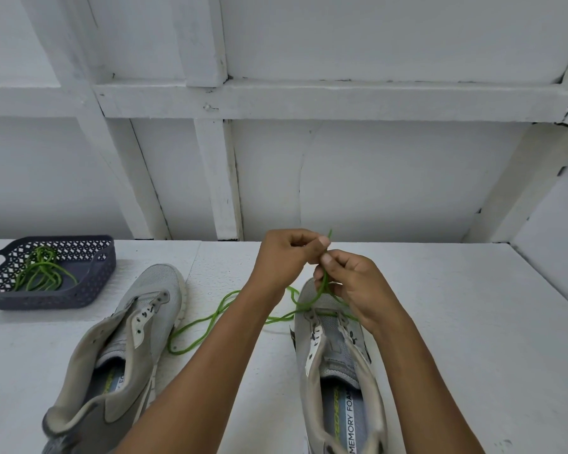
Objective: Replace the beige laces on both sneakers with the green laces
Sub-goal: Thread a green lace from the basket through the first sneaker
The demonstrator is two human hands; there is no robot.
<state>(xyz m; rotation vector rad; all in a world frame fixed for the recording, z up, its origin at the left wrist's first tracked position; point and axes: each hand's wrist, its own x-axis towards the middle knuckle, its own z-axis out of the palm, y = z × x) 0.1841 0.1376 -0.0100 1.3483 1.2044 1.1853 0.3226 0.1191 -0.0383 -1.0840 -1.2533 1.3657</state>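
Observation:
Two grey sneakers lie on the white table, toes pointing away from me, both without beige laces. The left sneaker (125,348) has bare eyelets. A green lace (207,326) runs through the front eyelets of the right sneaker (335,362), and its slack loops over the table between the shoes. Above that shoe's toe, my left hand (286,257) pinches one end of the lace, whose tip pokes up past the thumb. Just below and to the right, my right hand (354,283) pinches the lace where it rises from the eyelets.
A dark blue perforated basket (89,283) sits at the far left of the table with a second green lace (41,273) coiled inside. A white wall with wooden framing (220,178) rises behind the table's back edge.

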